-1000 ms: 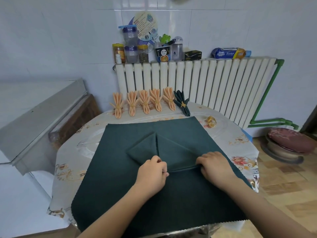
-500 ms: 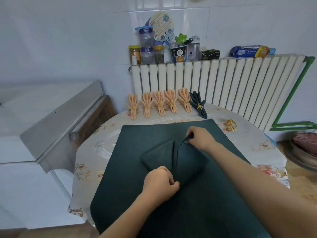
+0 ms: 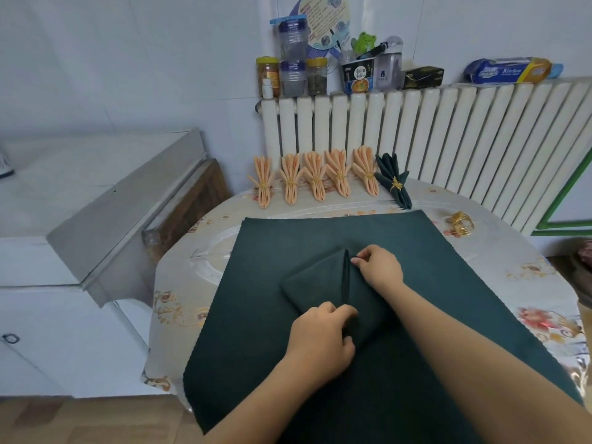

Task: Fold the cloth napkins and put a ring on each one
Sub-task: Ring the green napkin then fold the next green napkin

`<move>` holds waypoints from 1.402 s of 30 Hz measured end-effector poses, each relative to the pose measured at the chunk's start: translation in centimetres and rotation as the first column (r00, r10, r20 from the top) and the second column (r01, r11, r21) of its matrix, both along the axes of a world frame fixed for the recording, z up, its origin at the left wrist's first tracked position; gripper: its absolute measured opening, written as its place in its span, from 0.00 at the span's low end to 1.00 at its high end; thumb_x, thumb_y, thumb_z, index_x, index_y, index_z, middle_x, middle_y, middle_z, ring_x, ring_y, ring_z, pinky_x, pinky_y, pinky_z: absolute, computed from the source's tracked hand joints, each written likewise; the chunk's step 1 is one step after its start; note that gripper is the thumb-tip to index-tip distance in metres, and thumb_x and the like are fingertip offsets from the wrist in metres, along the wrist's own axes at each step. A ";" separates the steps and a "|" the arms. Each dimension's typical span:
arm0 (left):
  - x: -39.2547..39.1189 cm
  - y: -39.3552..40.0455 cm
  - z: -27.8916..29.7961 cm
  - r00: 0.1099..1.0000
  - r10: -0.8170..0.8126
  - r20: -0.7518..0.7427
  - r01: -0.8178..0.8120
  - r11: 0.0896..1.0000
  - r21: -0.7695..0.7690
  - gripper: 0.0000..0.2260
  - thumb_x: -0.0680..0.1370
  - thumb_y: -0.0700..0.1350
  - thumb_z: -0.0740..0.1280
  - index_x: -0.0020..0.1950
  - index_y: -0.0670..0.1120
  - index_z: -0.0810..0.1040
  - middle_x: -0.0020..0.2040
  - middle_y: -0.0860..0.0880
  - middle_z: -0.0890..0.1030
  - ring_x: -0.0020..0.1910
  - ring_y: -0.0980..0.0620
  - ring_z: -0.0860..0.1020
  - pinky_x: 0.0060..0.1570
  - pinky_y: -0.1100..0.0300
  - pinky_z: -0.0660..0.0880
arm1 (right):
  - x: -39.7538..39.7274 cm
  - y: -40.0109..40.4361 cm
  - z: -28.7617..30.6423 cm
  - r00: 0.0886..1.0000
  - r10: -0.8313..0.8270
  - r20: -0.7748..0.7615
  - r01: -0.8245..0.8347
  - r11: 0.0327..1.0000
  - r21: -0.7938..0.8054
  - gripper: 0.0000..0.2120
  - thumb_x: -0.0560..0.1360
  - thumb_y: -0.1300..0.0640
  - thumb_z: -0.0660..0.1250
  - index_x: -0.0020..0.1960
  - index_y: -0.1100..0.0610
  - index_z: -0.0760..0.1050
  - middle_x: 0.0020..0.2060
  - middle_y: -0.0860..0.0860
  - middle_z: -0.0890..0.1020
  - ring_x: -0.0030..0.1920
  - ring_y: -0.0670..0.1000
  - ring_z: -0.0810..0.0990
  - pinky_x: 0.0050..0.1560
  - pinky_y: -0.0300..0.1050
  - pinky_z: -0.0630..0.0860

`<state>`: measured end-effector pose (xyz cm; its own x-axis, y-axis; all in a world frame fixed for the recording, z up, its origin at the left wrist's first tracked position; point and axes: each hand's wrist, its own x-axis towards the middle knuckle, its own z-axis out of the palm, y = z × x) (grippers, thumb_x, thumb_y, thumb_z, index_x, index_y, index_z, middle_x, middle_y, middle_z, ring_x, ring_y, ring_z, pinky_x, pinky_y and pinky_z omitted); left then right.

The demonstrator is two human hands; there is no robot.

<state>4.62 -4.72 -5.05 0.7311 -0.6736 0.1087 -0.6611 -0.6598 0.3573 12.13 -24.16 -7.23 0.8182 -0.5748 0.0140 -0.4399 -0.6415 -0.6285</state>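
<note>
Napkin (image 3: pixel 320 283) pinched by both hands' fingers; gold ring (image 3: pixel 462 223) and finished napkins (image 3: pixel 315 179) lie beyond.

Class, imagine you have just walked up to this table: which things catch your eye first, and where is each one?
First, the two hands at the centre: the left hand pins the near end of a dark green napkin, while the right hand pinches its raised pleat near the far tip. Behind, along the table's far edge, stands a row of five peach napkins and one green napkin, all ringed. A loose gold ring lies far right.
</note>
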 end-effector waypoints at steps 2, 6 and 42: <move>0.2 0.1 0.0 1.000 -0.012 -0.009 0.012 1.000 0.008 0.17 0.78 0.49 0.60 0.67 0.57 0.73 0.58 0.53 0.74 0.56 0.52 0.73 0.55 0.60 0.70 | 0.2 0.2 -0.6 1.000 -0.014 0.004 0.015 0.999 -0.041 0.07 0.75 0.47 0.65 0.47 0.50 0.74 0.48 0.51 0.81 0.54 0.54 0.76 0.50 0.48 0.75; 0.2 0.1 -0.1 0.999 -0.026 -0.020 0.026 1.000 0.011 0.16 0.78 0.49 0.61 0.65 0.56 0.76 0.58 0.53 0.74 0.56 0.52 0.73 0.55 0.61 0.70 | 0.2 0.5 -1.2 1.000 0.017 0.012 -0.014 0.965 -0.261 0.12 0.76 0.46 0.64 0.53 0.54 0.74 0.53 0.53 0.77 0.55 0.55 0.74 0.53 0.48 0.71; 2.9 -1.2 -0.3 0.917 -0.393 0.063 0.385 0.916 0.110 0.11 0.76 0.53 0.67 0.56 0.51 0.78 0.74 0.51 0.62 0.75 0.52 0.52 0.73 0.58 0.41 | -17.2 -1.0 0.7 0.753 0.658 -0.009 -0.598 0.679 -0.427 0.06 0.72 0.57 0.60 0.43 0.52 0.75 0.40 0.44 0.79 0.44 0.47 0.75 0.45 0.37 0.71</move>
